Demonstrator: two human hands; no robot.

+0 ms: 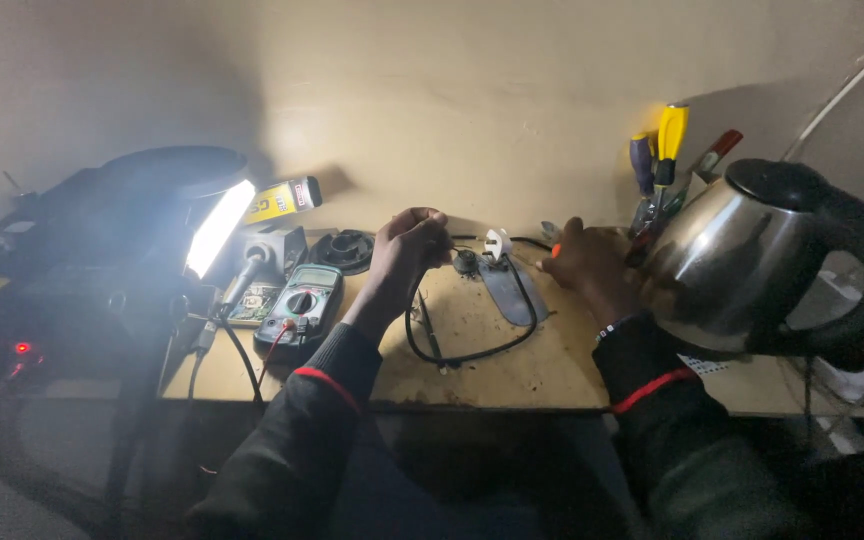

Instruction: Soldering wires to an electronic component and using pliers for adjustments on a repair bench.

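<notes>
My left hand (407, 250) is raised over the wooden bench (512, 375), fingers closed on a black power cord (467, 355) that loops down across the bench and runs to a white plug (497, 243). My right hand (587, 262) rests on the bench beside a steel electric kettle (742, 255) with a black lid and handle; it grips a small tool with an orange tip (556, 250). A small round metal part (465, 262) and a flat grey metal strip (508, 292) lie between the hands.
A digital multimeter (302, 305) with red and black leads lies at the left, beside a bright work lamp (214, 230), a glue tube (282, 198) and a round black base (344, 250). Screwdrivers (664, 150) stand against the wall behind the kettle. Dark equipment (62, 260) fills the far left.
</notes>
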